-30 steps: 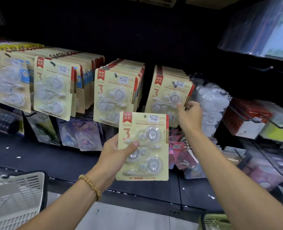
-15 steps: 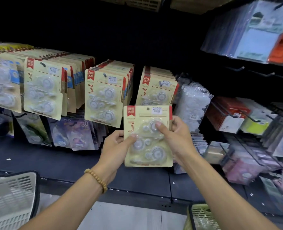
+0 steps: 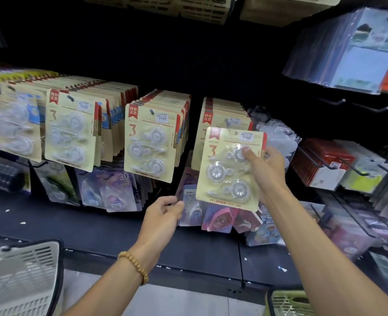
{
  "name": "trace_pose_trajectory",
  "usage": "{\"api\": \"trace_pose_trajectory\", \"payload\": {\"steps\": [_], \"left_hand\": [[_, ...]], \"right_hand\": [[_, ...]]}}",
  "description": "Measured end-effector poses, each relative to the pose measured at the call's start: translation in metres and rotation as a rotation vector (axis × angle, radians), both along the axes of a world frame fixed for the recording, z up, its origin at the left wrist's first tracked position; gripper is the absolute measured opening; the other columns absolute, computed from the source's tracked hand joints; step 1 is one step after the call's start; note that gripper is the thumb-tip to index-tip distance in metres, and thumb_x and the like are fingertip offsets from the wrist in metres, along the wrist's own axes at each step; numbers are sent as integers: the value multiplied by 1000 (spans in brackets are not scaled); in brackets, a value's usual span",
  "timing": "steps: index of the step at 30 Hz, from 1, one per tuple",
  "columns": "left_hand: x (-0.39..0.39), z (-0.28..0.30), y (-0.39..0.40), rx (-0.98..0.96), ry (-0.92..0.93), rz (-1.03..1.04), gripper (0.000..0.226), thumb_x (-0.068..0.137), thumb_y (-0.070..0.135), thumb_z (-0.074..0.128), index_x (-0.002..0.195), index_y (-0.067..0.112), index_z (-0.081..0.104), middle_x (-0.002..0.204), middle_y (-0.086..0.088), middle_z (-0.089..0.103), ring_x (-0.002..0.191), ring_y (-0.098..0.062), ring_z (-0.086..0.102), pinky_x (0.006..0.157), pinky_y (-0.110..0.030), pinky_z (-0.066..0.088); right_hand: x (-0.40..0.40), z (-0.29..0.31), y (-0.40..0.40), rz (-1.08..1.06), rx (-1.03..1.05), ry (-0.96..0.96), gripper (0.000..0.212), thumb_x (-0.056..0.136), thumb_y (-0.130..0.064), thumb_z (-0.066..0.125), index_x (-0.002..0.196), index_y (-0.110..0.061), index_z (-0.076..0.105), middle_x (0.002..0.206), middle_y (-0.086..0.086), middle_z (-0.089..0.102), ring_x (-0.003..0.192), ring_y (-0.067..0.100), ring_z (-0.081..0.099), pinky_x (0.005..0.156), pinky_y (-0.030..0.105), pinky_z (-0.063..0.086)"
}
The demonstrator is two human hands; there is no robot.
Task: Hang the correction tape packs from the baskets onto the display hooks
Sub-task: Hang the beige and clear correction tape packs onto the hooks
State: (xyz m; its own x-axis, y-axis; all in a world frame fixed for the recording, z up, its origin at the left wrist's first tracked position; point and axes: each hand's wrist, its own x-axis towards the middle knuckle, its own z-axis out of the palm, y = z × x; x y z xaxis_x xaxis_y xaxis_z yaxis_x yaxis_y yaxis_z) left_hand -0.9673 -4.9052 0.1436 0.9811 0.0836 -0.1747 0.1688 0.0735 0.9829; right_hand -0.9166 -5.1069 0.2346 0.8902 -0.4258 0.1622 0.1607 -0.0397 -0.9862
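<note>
Yellow pack (image 3: 230, 168) now pinched by right hand (image 3: 268, 172) only; left hand (image 3: 163, 212) just letting go, fingers loosely curled. Heading to rightmost hook row (image 3: 222, 110) next, probably.

The correction tape pack (image 3: 230, 169) in my right grip (image 3: 268, 172) is pale yellow with a red corner tag, a red "3" and clear blisters. My left wrist wears a tan bead bracelet (image 3: 134, 266). One basket (image 3: 17, 279) is white lattice, the other basket (image 3: 288, 303) green.

Bare forearms, sleeveless; 1 tan beaded bracelet (image 3: 135, 266) on left wrist.
</note>
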Motion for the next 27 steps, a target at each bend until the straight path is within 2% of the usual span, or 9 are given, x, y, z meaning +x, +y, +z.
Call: {"api": "trace_pose_trajectory", "payload": {"steps": [2, 6, 10, 14, 18, 21, 25, 27], "left_hand": [[-1, -2, 1, 19, 7, -11, 10, 99, 21, 64, 108, 21, 63, 96, 0, 68, 88, -9, 67, 95, -32, 51], [1, -1, 3, 43, 8, -25, 9, 99, 23, 63, 108, 22, 63, 96, -1, 68, 91, -11, 68, 95, -35, 52], [2, 1, 2, 50, 11, -28, 4, 99, 23, 62, 101, 26, 62, 97, -3, 68, 93, -12, 69, 99, -38, 52], [0, 1, 2, 68, 19, -39, 5, 100, 22, 62, 104, 24, 62, 98, -4, 69, 102, -20, 69, 102, -41, 51], [-2, -1, 1, 72, 38, -59, 20, 99, 21, 62, 119, 16, 61, 98, -3, 68, 105, -22, 68, 98, -39, 52], [-2, -1, 3, 77, 43, -58, 21, 99, 22, 63, 120, 16, 60, 99, -3, 68, 107, -24, 68, 98, -40, 52], [-4, -3, 4, 89, 55, -68, 14, 99, 24, 63, 112, 22, 60, 98, -2, 68, 111, -30, 67, 100, -42, 51], [-5, -5, 3, 87, 60, -73, 11, 99, 24, 63, 109, 23, 59, 96, -1, 68, 112, -31, 66, 100, -42, 51]], "right_hand": [[0, -2, -2, 18, -35, -35, 21, 96, -17, 68, 115, -18, 60, 103, -8, 70, 91, 3, 67, 65, 15, 49], [2, -2, 0, 63, -118, -74, 19, 95, -18, 70, 110, -24, 60, 102, -11, 71, 85, -6, 67, 66, 11, 48], [13, 3, 3, -11, -131, -89, 21, 94, -21, 71, 113, -20, 61, 104, -6, 71, 94, 6, 67, 74, 22, 48], [17, 1, 2, -21, -128, -67, 22, 95, -22, 70, 114, -15, 62, 101, -6, 69, 90, 6, 65, 71, 21, 47], [23, 5, 1, -15, -137, -50, 16, 94, -22, 71, 104, -26, 59, 103, -6, 70, 93, 10, 66, 76, 26, 49], [28, 2, 2, -19, -140, -42, 18, 94, -22, 70, 95, -32, 55, 101, -7, 69, 92, 8, 65, 74, 26, 48], [43, -7, 3, -25, -100, -45, 12, 98, -22, 66, 104, -23, 56, 99, -9, 67, 88, 2, 62, 68, 17, 44], [55, -11, 6, -59, -111, -38, 11, 99, -23, 65, 104, -21, 56, 97, -9, 65, 86, 3, 61, 69, 18, 46]]}}
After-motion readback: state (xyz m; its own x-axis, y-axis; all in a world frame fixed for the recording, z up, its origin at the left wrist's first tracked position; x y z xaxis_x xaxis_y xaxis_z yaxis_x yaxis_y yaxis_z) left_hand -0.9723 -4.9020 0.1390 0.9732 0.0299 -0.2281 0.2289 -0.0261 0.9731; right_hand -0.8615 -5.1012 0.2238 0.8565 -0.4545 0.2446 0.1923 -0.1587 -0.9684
